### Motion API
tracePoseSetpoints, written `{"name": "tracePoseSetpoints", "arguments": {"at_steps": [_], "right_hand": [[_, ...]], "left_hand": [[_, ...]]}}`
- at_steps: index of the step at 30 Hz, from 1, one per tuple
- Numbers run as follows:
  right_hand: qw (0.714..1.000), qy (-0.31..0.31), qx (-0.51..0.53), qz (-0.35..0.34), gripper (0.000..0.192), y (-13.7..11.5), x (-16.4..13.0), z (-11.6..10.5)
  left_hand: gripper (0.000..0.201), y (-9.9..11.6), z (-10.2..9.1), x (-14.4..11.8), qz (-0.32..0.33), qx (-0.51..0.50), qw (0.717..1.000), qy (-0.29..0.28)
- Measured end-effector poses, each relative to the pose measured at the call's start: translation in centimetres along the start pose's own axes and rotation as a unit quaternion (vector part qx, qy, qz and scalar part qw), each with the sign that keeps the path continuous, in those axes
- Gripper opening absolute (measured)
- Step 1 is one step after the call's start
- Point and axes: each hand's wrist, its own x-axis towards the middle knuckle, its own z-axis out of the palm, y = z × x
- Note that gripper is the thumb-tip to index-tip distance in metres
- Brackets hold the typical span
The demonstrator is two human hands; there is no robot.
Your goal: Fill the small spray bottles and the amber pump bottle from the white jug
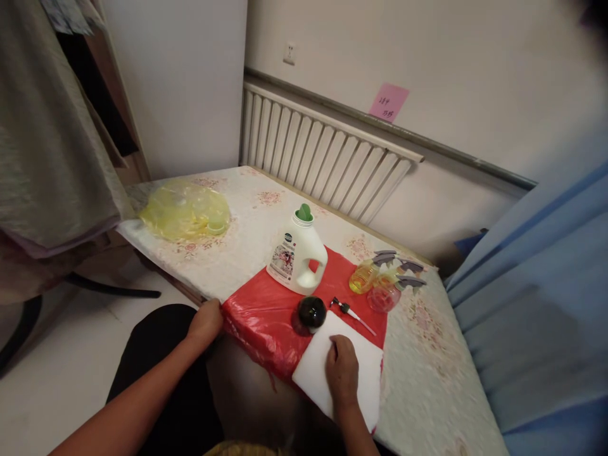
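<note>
One white sheet (317,370) lies at the near edge of the table (247,218), its near corner hanging over the rim, on top of one red plastic sheet (270,310). The right hand (342,372) rests flat on the white sheet, palm down, fingers loosely together and slightly curled, pressing rather than gripping. The left hand (206,322) sits at the left near corner of the red plastic sheet, fingers curled over the table's edge there; whether they pinch the plastic cannot be told.

Just beyond the white sheet stands one small dark round bottle (312,312), touching or nearly touching the sheet's far corner. Beside it, to the right, lies one pump tube (352,313) with a black head, partly on the white sheet. Further back on the red plastic stands one white detergent jug (298,253) with a green cap, upright. To its right lie two small spray bottles (375,285), one yellow and one pink, on their sides, close together. Well apart, at the far left corner, lies one crumpled yellow plastic bag (185,210)
</note>
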Motion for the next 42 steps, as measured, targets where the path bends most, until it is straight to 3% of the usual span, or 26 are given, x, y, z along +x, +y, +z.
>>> {"name": "tracePoseSetpoints", "arguments": {"at_steps": [9,14,19,24,28,35,42], "right_hand": [[1.0,-0.009,-0.007,0.014,0.024,-0.2,0.0,-0.1],[1.0,-0.008,0.0,0.017,0.024,-0.3,0.0,-0.2],[1.0,-0.011,0.012,0.014,0.023,-0.2,0.0,-0.1],[1.0,-0.011,0.011,0.009,0.024,-0.1,0.0,-0.1],[1.0,-0.009,0.004,0.008,0.024,0.0,-0.1,0.0],[1.0,-0.008,-0.004,0.016,0.024,0.3,-0.3,0.3],[1.0,-0.001,-0.006,0.009,0.024,0.9,-0.5,0.8]], "left_hand": [[0.027,0.6,-0.1,-0.8,0.005,0.016,1.0,0.023],[0.014,0.4,-2.1,-1.1,0.028,0.027,0.997,0.061],[0.039,1.0,-4.1,-1.7,0.102,0.046,0.983,0.147],[0.051,3.4,-1.1,-2.7,0.218,0.043,0.962,0.16],[0.054,4.6,1.3,-2.6,0.243,0.035,0.955,0.165],[0.057,5.3,1.9,-1.6,0.28,0.048,0.946,0.156],[0.058,7.2,2.2,-0.8,0.275,0.064,0.948,0.144]]}}
